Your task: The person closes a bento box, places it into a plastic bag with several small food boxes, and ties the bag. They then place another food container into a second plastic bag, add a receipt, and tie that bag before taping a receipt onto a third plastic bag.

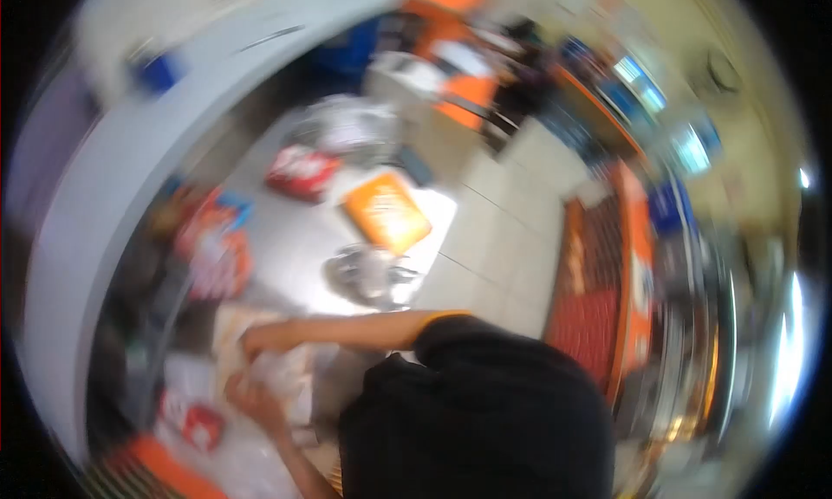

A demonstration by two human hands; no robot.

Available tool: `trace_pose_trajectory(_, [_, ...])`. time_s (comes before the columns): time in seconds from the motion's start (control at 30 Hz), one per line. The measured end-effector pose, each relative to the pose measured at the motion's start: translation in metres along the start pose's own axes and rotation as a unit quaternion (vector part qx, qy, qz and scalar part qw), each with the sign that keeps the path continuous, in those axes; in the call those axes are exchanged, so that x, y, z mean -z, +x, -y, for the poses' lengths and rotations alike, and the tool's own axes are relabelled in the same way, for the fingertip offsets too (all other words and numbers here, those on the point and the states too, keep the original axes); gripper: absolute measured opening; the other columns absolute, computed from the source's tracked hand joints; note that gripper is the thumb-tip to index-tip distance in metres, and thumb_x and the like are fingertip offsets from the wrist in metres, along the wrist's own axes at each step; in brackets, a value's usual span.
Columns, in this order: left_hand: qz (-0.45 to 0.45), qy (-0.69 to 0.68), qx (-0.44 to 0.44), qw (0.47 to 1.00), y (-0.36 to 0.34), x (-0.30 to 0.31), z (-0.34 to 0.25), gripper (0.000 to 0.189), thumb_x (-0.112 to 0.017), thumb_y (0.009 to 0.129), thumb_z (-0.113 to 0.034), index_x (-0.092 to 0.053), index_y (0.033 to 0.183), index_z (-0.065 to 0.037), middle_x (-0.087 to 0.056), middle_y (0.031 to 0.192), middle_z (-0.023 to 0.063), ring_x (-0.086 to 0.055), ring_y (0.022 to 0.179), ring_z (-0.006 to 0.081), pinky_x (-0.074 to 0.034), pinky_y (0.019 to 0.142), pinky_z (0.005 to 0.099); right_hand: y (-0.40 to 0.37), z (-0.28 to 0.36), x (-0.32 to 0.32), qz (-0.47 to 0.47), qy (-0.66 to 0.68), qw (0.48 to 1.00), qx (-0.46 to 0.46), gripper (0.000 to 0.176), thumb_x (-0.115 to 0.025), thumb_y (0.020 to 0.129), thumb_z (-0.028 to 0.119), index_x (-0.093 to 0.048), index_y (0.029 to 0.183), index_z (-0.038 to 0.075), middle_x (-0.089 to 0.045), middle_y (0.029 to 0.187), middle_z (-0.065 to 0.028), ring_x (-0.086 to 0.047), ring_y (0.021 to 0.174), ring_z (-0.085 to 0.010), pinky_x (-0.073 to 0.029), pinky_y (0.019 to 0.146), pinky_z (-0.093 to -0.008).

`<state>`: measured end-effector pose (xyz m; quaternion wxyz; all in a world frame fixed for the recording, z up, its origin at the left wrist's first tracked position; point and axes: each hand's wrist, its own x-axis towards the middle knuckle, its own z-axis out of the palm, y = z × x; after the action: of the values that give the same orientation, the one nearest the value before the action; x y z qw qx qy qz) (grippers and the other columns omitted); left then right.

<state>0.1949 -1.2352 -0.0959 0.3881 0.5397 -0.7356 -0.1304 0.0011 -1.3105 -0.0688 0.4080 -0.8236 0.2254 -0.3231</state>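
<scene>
The frame is heavily blurred. My right hand (pixel 260 339) reaches left across the steel counter (pixel 295 248), with an orange cuff at the upper arm. My left hand (pixel 253 399) comes up from below, just under the right one. Both hands close on a pale, crinkled plastic bag (pixel 290 373) that lies on the counter between them. What is inside the bag cannot be made out. My black shirt (pixel 485 412) fills the lower middle.
On the counter lie an orange box (pixel 387 211), a red packet (pixel 301 171), a shiny metal bowl (pixel 368 274), red-and-white packets (pixel 217 248) and a small red-and-white item (pixel 195 423). Pale floor tiles (pixel 503 230) run to the right, beside an orange-red rack (pixel 598 300).
</scene>
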Motion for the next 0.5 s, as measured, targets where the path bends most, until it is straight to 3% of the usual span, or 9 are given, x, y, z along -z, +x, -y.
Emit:
trace_pose_trajectory(0.03, [0.052, -0.006, -0.002, 0.999, 0.005, 0.000, 0.010, 0.040, -0.053, 0.077, 0.003, -0.048, 0.116, 0.004, -0.052, 0.110, 0.0159, -0.050, 0.104, 0.0335, -0.038, 0.097, 0.0416, -0.008, -0.031, -0.027, -0.158, -0.014, 0.986, 0.059, 0.010, -0.063, 0.074, 0.011, -0.064, 0.076, 0.001, -0.062, 0.079, -0.0181, -0.058, 0.080, -0.0341, -0.045, 0.078, -0.0404])
trace_pose_trajectory(0.07, [0.124, -0.128, 0.128, 0.976, 0.017, 0.010, 0.000, 0.032, -0.051, 0.078, 0.003, -0.052, 0.110, 0.006, -0.052, 0.113, 0.0177, -0.051, 0.103, 0.0333, -0.040, 0.094, 0.0391, -0.002, -0.038, -0.025, -0.070, -0.106, 0.992, 0.003, 0.014, -0.067, 0.069, 0.012, -0.064, 0.076, 0.000, -0.062, 0.076, -0.0194, -0.059, 0.076, -0.0366, -0.047, 0.073, -0.0414])
trace_pose_trajectory(0.1, [0.122, -0.087, 0.014, 0.989, 0.020, 0.015, 0.002, 0.025, -0.051, 0.078, 0.003, -0.056, 0.101, 0.009, -0.052, 0.114, 0.0198, -0.053, 0.097, 0.0323, -0.043, 0.088, 0.0384, 0.001, -0.038, -0.030, -0.087, -0.122, 0.988, -0.044, 0.016, -0.068, 0.067, 0.013, -0.064, 0.075, 0.000, -0.062, 0.076, -0.0201, -0.061, 0.075, -0.0373, -0.048, 0.071, -0.0422])
trace_pose_trajectory(0.2, [0.157, -0.021, -0.028, 0.987, 0.028, 0.023, 0.008, 0.021, -0.053, 0.078, 0.001, -0.059, 0.096, 0.010, -0.057, 0.107, 0.0220, -0.056, 0.092, 0.0310, -0.044, 0.084, 0.0391, 0.003, -0.032, -0.040, -0.129, -0.165, 0.971, -0.116, 0.014, -0.066, 0.068, 0.012, -0.064, 0.073, -0.001, -0.061, 0.079, -0.0204, -0.061, 0.074, -0.0377, -0.049, 0.067, -0.0441])
trace_pose_trajectory(0.27, [0.151, -0.037, 0.062, 0.986, 0.027, 0.021, 0.015, 0.021, -0.052, 0.075, 0.001, -0.060, 0.093, 0.008, -0.060, 0.091, 0.0175, -0.058, 0.085, 0.0274, -0.045, 0.078, 0.0372, -0.002, -0.024, -0.044, -0.140, -0.192, 0.960, -0.146, 0.012, -0.063, 0.070, 0.010, -0.063, 0.072, -0.002, -0.060, 0.082, -0.0198, -0.061, 0.073, -0.0374, -0.048, 0.067, -0.0452])
trace_pose_trajectory(0.4, [0.152, -0.008, 0.080, 0.985, 0.025, 0.019, -0.001, 0.022, -0.054, 0.076, 0.000, -0.059, 0.095, 0.009, -0.060, 0.081, 0.0179, -0.057, 0.075, 0.0252, -0.045, 0.071, 0.0365, -0.012, -0.015, -0.051, -0.195, -0.200, 0.954, -0.113, 0.011, -0.062, 0.069, 0.009, -0.063, 0.071, -0.001, -0.059, 0.080, -0.0200, -0.061, 0.076, -0.0364, -0.049, 0.067, -0.0446])
trace_pose_trajectory(0.47, [0.110, -0.049, 0.052, 0.991, 0.024, 0.019, -0.003, 0.023, -0.055, 0.076, -0.002, -0.058, 0.095, 0.010, -0.060, 0.077, 0.0185, -0.055, 0.070, 0.0264, -0.045, 0.066, 0.0382, -0.012, -0.014, -0.048, -0.184, -0.222, 0.957, -0.021, 0.010, -0.061, 0.071, 0.010, -0.064, 0.071, 0.000, -0.059, 0.081, -0.0194, -0.060, 0.080, -0.0345, -0.048, 0.069, -0.0429])
trace_pose_trajectory(0.5, [0.108, -0.046, 0.055, 0.992, 0.025, 0.021, -0.005, 0.023, -0.055, 0.076, -0.002, -0.058, 0.095, 0.010, -0.060, 0.077, 0.0185, -0.055, 0.070, 0.0264, -0.045, 0.066, 0.0382, -0.012, -0.013, -0.047, -0.182, -0.219, 0.958, -0.018, 0.010, -0.061, 0.071, 0.010, -0.064, 0.071, 0.000, -0.059, 0.081, -0.0194, -0.060, 0.080, -0.0345, -0.048, 0.069, -0.0429])
